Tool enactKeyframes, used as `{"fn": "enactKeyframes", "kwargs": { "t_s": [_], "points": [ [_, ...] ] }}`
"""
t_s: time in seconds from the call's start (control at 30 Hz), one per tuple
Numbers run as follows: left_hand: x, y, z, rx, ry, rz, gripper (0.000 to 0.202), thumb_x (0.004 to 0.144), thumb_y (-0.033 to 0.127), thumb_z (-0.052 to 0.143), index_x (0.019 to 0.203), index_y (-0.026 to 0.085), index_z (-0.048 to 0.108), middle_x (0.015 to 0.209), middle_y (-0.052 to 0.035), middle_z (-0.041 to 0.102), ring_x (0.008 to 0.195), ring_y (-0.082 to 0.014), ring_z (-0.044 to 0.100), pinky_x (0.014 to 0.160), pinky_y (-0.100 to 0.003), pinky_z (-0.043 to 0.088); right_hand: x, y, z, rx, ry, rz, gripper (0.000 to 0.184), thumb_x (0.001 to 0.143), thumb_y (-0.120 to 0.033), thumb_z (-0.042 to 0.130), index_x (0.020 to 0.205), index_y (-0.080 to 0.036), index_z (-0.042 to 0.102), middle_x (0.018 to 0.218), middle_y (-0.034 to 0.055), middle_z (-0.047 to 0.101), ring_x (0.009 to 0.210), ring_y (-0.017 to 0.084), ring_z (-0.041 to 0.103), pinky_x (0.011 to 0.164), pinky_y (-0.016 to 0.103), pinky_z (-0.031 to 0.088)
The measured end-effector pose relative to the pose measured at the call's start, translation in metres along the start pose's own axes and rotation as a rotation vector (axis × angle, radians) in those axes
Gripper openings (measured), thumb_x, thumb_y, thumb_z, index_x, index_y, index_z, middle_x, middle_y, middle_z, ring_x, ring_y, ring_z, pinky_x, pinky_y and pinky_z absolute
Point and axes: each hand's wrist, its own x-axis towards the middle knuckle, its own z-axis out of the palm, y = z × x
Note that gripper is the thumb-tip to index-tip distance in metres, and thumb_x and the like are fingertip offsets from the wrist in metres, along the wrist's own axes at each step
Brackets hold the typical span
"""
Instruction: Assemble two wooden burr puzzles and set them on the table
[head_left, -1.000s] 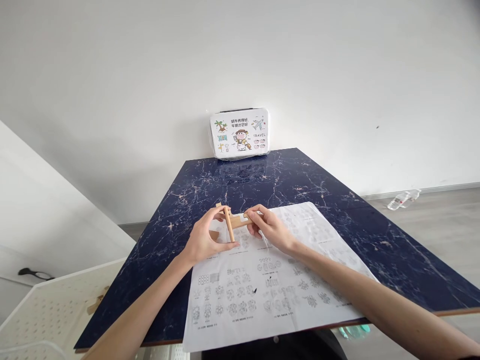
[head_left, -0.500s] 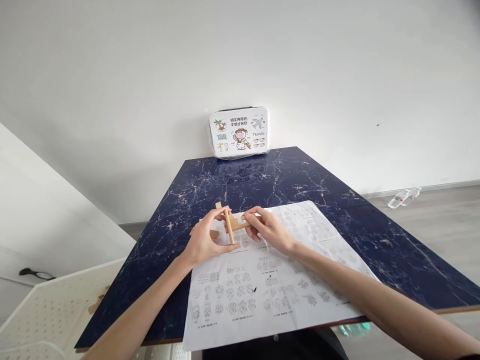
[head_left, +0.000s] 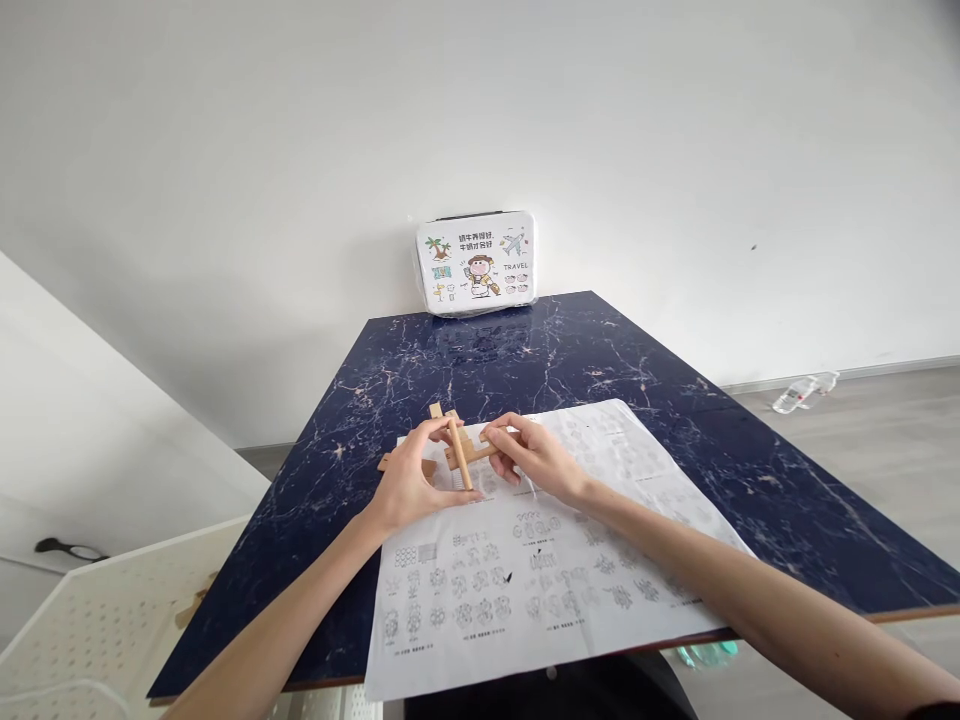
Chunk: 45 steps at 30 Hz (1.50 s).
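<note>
My left hand [head_left: 409, 478] grips a slim wooden bar [head_left: 460, 456] by its two ends, between thumb and fingers. My right hand [head_left: 531, 455] pinches a notched wooden stick [head_left: 480, 456], which lies crosswise against the bar's far side. Other wooden puzzle pieces [head_left: 437, 411] show just behind my left fingers, and a further wooden piece [head_left: 429, 468] is partly hidden by that hand. Beneath both hands lies a large white sheet [head_left: 480, 590] printed with line diagrams and small captions.
The sheet covers the near part of a dark blue marbled table [head_left: 525, 360]. A white printed case [head_left: 477, 264] leans on the wall at the back. On the left stands a white perforated surface [head_left: 97, 625]; plastic bottles [head_left: 805, 392] lie on the floor at right.
The view has shifted very slightly. Both hands keep their grip on the wooden pieces, with hardly any visible movement.
</note>
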Motion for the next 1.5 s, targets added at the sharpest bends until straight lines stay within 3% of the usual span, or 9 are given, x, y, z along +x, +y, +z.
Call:
{"fn": "enactKeyframes", "kwargs": {
  "t_s": [0.07, 0.17, 0.4, 0.53, 0.73, 0.97, 1.17, 1.5],
  "points": [
    [0.000, 0.002, -0.001, -0.031, -0.055, 0.028, 0.091, 0.064, 0.059, 0.094, 0.138, 0.027, 0.051, 0.139, -0.0121, 0.066, 0.120, -0.0343, 0.067, 0.102, -0.053, 0.056, 0.000, 0.000, -0.001, -0.015, -0.050, 0.020, 0.038, 0.102, -0.058, 0.056, 0.101, -0.020, 0.056, 0.063, -0.0048, 0.061, 0.046, 0.009, 0.049, 0.050, 0.026, 0.041],
    [0.000, 0.005, -0.001, -0.027, -0.053, 0.021, 0.088, 0.069, 0.055, 0.092, 0.142, 0.029, 0.049, 0.144, -0.0116, 0.063, 0.127, -0.0350, 0.064, 0.103, -0.052, 0.056, 0.000, -0.001, 0.001, -0.005, -0.017, 0.020, 0.038, 0.102, -0.059, 0.055, 0.102, -0.020, 0.056, 0.064, -0.0048, 0.062, 0.048, 0.010, 0.050, 0.052, 0.026, 0.043],
    [0.003, 0.009, -0.004, -0.067, -0.141, 0.043, 0.096, 0.076, 0.050, 0.088, 0.155, 0.032, 0.038, 0.155, -0.0121, 0.055, 0.136, -0.0359, 0.060, 0.108, -0.052, 0.054, -0.001, 0.001, 0.002, -0.006, -0.061, 0.018, 0.037, 0.104, -0.057, 0.054, 0.106, -0.020, 0.057, 0.065, -0.0040, 0.063, 0.050, 0.011, 0.052, 0.054, 0.027, 0.044],
    [0.004, 0.011, -0.006, -0.114, -0.188, -0.009, 0.097, 0.080, 0.051, 0.085, 0.160, 0.033, 0.033, 0.151, -0.0119, 0.059, 0.134, -0.0348, 0.061, 0.106, -0.049, 0.055, -0.001, 0.001, 0.002, 0.001, -0.064, 0.015, 0.036, 0.104, -0.056, 0.053, 0.106, -0.020, 0.056, 0.067, -0.0033, 0.064, 0.051, 0.011, 0.053, 0.054, 0.028, 0.045],
    [0.003, 0.008, 0.000, -0.063, -0.110, -0.009, 0.095, 0.076, 0.055, 0.088, 0.156, 0.035, 0.039, 0.157, -0.0090, 0.054, 0.138, -0.0356, 0.057, 0.112, -0.050, 0.050, -0.002, 0.004, 0.008, -0.001, 0.023, -0.004, 0.036, 0.104, -0.056, 0.053, 0.104, -0.020, 0.055, 0.066, -0.0038, 0.063, 0.050, 0.011, 0.053, 0.054, 0.028, 0.044],
    [0.004, 0.007, 0.000, -0.098, -0.166, 0.033, 0.098, 0.077, 0.049, 0.088, 0.157, 0.035, 0.034, 0.159, -0.0081, 0.051, 0.143, -0.0338, 0.053, 0.119, -0.050, 0.044, -0.001, 0.004, 0.006, 0.027, -0.052, 0.033, 0.037, 0.103, -0.057, 0.055, 0.106, -0.020, 0.058, 0.067, -0.0029, 0.065, 0.049, 0.011, 0.053, 0.052, 0.027, 0.045],
    [0.005, 0.008, 0.000, -0.065, -0.107, 0.013, 0.092, 0.075, 0.054, 0.089, 0.152, 0.033, 0.043, 0.153, -0.0092, 0.057, 0.137, -0.0356, 0.058, 0.114, -0.051, 0.048, 0.000, 0.008, 0.007, 0.044, -0.014, 0.003, 0.037, 0.103, -0.057, 0.056, 0.106, -0.020, 0.057, 0.068, -0.0019, 0.068, 0.049, 0.011, 0.054, 0.052, 0.027, 0.045],
    [0.003, 0.005, 0.003, -0.084, -0.136, 0.043, 0.095, 0.076, 0.052, 0.089, 0.154, 0.034, 0.038, 0.155, -0.0093, 0.055, 0.143, -0.0355, 0.053, 0.117, -0.053, 0.046, -0.002, 0.007, 0.010, 0.056, -0.055, 0.019, 0.037, 0.104, -0.056, 0.055, 0.110, -0.020, 0.056, 0.070, -0.0015, 0.068, 0.049, 0.011, 0.057, 0.052, 0.027, 0.047]
  ]
}}
